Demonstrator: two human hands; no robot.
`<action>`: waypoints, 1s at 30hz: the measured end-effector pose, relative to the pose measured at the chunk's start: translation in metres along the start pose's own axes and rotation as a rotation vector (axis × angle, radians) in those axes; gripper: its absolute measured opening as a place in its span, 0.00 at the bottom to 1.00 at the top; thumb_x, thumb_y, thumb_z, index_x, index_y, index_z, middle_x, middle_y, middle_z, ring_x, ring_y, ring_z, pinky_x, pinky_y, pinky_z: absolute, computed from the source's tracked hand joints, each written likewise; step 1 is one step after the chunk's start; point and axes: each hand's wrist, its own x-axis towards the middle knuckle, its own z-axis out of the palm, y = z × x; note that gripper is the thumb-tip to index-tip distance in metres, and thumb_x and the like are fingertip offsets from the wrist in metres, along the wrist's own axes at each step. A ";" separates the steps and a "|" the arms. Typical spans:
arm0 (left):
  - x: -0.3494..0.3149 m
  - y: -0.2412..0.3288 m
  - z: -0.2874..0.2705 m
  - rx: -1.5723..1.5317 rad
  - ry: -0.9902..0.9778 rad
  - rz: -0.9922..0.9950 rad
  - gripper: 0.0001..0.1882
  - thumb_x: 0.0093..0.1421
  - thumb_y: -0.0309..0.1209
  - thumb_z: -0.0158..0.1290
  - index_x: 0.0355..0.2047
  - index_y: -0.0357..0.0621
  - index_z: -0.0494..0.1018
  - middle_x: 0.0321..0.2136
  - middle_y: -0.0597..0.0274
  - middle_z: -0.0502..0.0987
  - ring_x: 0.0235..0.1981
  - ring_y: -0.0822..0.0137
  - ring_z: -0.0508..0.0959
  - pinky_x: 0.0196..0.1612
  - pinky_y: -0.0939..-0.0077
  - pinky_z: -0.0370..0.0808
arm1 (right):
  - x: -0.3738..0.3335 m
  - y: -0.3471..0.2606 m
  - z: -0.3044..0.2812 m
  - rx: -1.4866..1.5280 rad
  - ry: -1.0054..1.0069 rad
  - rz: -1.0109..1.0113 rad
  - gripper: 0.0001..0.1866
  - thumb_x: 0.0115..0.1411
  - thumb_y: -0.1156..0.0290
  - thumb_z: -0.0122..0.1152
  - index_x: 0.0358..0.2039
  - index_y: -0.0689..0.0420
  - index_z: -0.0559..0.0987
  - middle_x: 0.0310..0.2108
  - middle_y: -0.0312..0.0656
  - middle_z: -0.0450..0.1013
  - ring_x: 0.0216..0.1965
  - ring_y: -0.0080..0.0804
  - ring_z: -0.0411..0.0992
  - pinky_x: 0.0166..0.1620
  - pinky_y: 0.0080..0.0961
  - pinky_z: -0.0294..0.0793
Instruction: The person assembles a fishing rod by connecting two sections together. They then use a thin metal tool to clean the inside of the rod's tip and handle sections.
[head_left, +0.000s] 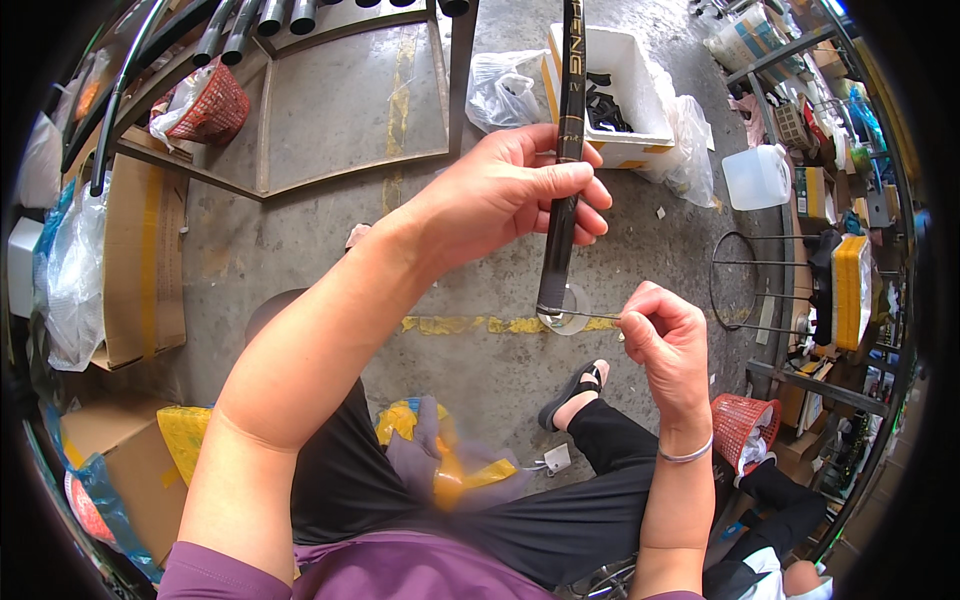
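A glossy black fishing rod (562,235) with gold markings runs from the top edge down to its butt end above the floor. My left hand (530,190) is closed round it, thumb on the near side, fingertips showing past the right side. At the lower end of the rod, a thin dark strand (585,315) stretches sideways to my right hand (665,335). That hand pinches the strand between thumb and bent fingers; whether it is thread or wire I cannot tell. A clear round ring (572,322), like a tape roll, shows behind the rod's end.
A white foam box (650,100) with black parts stands ahead beside plastic bags. Metal frames (262,150) holding black tubes are at upper left, cardboard boxes (150,260) at left. A crowded shelf (850,300), a jug (757,178) and a red basket (742,425) line the right.
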 end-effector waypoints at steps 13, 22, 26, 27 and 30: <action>-0.001 0.001 -0.001 -0.091 0.014 0.009 0.15 0.66 0.34 0.44 0.48 0.38 0.62 0.41 0.46 0.76 0.35 0.65 0.80 0.39 0.71 0.79 | 0.004 0.006 0.007 0.015 0.014 -0.057 0.05 0.54 0.78 0.63 0.25 0.63 0.76 0.25 0.32 0.66 0.26 0.15 0.62 0.29 0.12 0.59; -0.002 0.001 0.001 0.016 0.062 0.028 0.15 0.64 0.33 0.47 0.48 0.37 0.66 0.36 0.53 0.77 0.33 0.65 0.80 0.38 0.70 0.79 | 0.004 0.006 0.010 -0.005 0.025 -0.095 0.04 0.54 0.79 0.64 0.26 0.64 0.76 0.25 0.32 0.67 0.26 0.16 0.63 0.30 0.12 0.62; -0.002 0.001 -0.001 -0.055 0.053 0.025 0.14 0.63 0.33 0.49 0.46 0.39 0.66 0.36 0.54 0.77 0.32 0.66 0.80 0.38 0.72 0.79 | 0.005 0.004 0.011 -0.032 0.032 -0.123 0.04 0.53 0.79 0.64 0.26 0.64 0.77 0.26 0.33 0.67 0.26 0.16 0.64 0.30 0.12 0.63; -0.003 0.002 0.000 -0.061 0.060 0.022 0.14 0.63 0.33 0.49 0.46 0.39 0.66 0.36 0.54 0.77 0.32 0.67 0.80 0.38 0.72 0.79 | 0.005 0.004 0.011 -0.032 0.036 -0.128 0.04 0.53 0.79 0.64 0.26 0.64 0.77 0.26 0.33 0.67 0.26 0.16 0.64 0.30 0.12 0.63; -0.003 0.005 0.002 -0.033 0.072 0.028 0.13 0.63 0.33 0.49 0.44 0.39 0.66 0.36 0.54 0.77 0.33 0.68 0.80 0.39 0.72 0.79 | 0.006 0.007 0.010 -0.029 0.049 -0.143 0.04 0.52 0.80 0.64 0.26 0.64 0.77 0.26 0.34 0.68 0.26 0.17 0.65 0.30 0.13 0.64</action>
